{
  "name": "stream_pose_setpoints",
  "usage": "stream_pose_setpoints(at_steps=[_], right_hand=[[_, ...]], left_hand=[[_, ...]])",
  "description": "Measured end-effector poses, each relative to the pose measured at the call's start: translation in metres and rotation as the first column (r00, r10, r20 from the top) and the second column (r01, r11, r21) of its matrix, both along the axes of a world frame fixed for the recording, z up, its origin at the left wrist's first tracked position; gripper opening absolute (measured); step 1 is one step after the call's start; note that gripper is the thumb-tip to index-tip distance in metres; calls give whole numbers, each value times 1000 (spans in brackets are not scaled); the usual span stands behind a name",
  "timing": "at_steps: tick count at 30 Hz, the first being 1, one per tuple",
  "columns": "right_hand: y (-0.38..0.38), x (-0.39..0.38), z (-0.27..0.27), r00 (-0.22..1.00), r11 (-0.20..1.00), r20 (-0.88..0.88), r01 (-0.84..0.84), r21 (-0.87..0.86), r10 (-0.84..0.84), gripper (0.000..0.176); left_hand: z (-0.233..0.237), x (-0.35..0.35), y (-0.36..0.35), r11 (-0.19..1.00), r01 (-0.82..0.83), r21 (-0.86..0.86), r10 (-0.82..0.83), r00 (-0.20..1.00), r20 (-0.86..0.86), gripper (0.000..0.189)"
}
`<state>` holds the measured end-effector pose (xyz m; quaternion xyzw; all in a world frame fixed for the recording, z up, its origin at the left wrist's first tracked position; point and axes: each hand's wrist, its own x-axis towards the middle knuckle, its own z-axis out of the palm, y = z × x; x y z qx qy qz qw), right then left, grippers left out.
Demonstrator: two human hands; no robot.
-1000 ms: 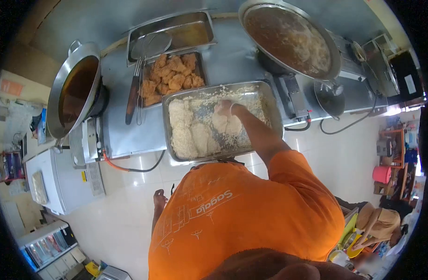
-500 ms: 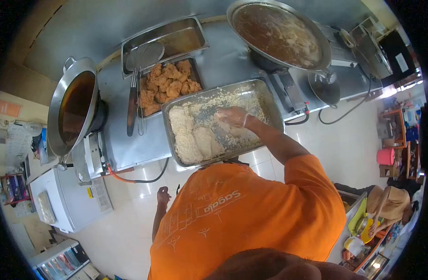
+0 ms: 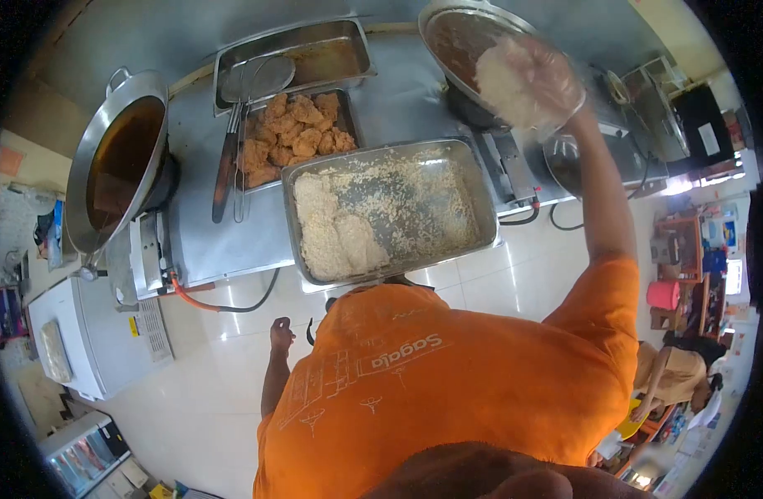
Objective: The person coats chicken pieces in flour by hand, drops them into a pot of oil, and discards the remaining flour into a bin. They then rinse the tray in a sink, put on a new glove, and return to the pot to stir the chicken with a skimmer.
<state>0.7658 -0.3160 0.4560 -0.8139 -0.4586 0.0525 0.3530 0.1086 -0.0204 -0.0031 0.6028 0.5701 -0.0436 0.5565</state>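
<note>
My right hand, in a clear plastic glove, is raised at the upper right, gripping a pale, flour-coated chicken piece and blurred by motion. Both are over the near right rim of a large wok of brown frying oil, and they hide part of it. My left hand hangs low beside my body, its fingers loosely curled and apart, with nothing in it. A steel tray in front of me holds crumbly flour and, at its left end, more coated pieces.
Fried chicken fills a smaller pan behind the tray. A skimmer lies across an oily steel pan. Another wok of oil stands left. Gas hoses hang at the counter edge. A co-worker is far right.
My right hand has left the flour tray and moved up and right to the wok, carrying a coated chicken piece. My left hand remains low at my side.
</note>
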Motion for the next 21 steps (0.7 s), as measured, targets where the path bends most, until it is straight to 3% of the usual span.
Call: stream_pose_setpoints(at_steps=[1,4,5,7,9,11,12,13,15,16,17,21], right_hand=[[0,13,1,977,981,-184,-68,183,103,44],[4,54,-18,871,941,-451,-35,336,193,40],[8,61,-24,912,989,-409,74,128,-15,41],[0,123,-78,986,996,-142,-86,-12,84,42],[-1,153,-111,971,971,110,-197,-138,213,44],[7,135,-116,927,940,287,-148,-306,239,41],[14,115,-106,909,917,364,-45,-397,203,40],[18,100,-94,887,882,410,8,-471,211,40],[26,74,-71,843,797,458,60,-601,282,40],[28,71,-72,831,783,475,80,-617,289,38],[29,68,-74,818,769,492,101,-632,297,38],[21,71,-72,760,807,635,283,-518,140,39]], left_hand=[[-5,-2,-6,1000,-13,-7,13,1000,4,27],[-12,-2,-26,1000,20,9,-20,999,29,27],[-12,-4,-33,999,43,22,-44,998,37,27],[-2,0,-51,1000,9,30,-9,1000,-9,27],[11,4,-69,999,-52,-8,51,995,-87,27],[20,5,-77,999,-52,-15,50,993,-108,26],[21,2,-81,999,-49,-18,46,992,-118,26],[0,-12,-82,999,24,36,-22,998,-54,26],[14,-10,-86,998,-62,-9,60,993,-102,26],[23,-9,-84,994,-105,-28,100,986,-130,26],[13,-17,-81,999,-17,39,22,993,-119,25],[-27,-50,-58,988,-137,-68,139,990,22,25]])
